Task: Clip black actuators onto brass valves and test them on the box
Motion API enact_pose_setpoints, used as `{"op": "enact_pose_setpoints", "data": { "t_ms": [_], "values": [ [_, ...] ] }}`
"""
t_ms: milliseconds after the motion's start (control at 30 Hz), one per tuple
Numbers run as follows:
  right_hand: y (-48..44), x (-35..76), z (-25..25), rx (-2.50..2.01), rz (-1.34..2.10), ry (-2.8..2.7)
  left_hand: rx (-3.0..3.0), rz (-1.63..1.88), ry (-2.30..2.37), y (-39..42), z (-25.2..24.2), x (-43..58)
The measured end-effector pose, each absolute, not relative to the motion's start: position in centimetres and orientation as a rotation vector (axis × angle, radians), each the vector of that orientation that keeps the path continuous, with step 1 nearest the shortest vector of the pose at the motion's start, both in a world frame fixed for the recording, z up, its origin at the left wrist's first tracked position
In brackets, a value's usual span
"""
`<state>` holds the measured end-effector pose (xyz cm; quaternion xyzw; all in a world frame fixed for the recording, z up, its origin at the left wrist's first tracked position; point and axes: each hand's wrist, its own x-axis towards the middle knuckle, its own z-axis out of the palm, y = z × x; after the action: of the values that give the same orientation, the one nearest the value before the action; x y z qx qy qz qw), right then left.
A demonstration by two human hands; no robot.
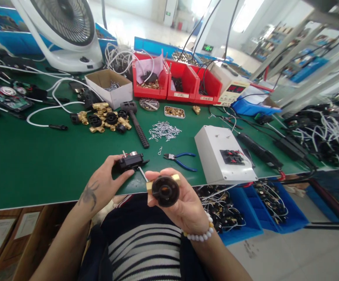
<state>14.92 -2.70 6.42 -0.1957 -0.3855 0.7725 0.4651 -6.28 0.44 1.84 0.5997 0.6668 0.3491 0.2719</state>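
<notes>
My left hand (106, 177) grips a small black housing (131, 161) with a metal post and a round silver part on top, just above the table's front edge. From the housing a thin pale rod or cable (142, 174) reaches toward my right hand (183, 203). That hand holds a brass valve fitting (175, 178) with a round black cap (165, 191) facing me. Beyond the hands lie blue-handled pliers (183, 158), a single hairpin clip (160, 150) and a pile of similar clips (165, 130). A black hammer (137, 125) lies farther back.
Several brass fittings (105, 119) sit at the left beside a cardboard box (110, 91). Red bins (182, 93) line the back, near a white fan (70, 31). A grey metal box (222, 156) stands right; blue crates (245, 218) are below the table edge.
</notes>
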Motion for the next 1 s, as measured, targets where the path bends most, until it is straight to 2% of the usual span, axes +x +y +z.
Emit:
{"op": "enact_pose_setpoints", "data": {
  "t_ms": [300, 567, 667, 833, 900, 1000],
  "values": [
    [-2.8, 14.8, 6.6, -0.423, 1.891, -0.93, 1.802, 1.217, 1.857, 0.5, 4.6, -4.5],
    [-2.8, 15.0, 6.3, -0.478, 1.848, -0.943, 1.622, 0.815, 1.871, 2.1, 4.0, -3.8],
    [-2.9, 15.1, 6.4, -0.54, 1.886, -0.933, 1.529, 0.801, 1.838, 1.3, 4.3, -3.6],
    [-3.0, 15.2, 6.7, -0.49, 2.002, -0.881, 0.948, 1.221, 1.329, 0.8, 4.7, -2.7],
    [-3.2, 15.1, 6.6, -0.519, 2.007, -0.87, 0.676, 1.294, 1.09, 0.8, 5.2, -2.3],
    [-3.4, 14.8, 6.5, -0.536, 2.023, -0.873, 0.565, 1.338, 0.944, 0.4, 6.3, -1.9]
  ]
}}
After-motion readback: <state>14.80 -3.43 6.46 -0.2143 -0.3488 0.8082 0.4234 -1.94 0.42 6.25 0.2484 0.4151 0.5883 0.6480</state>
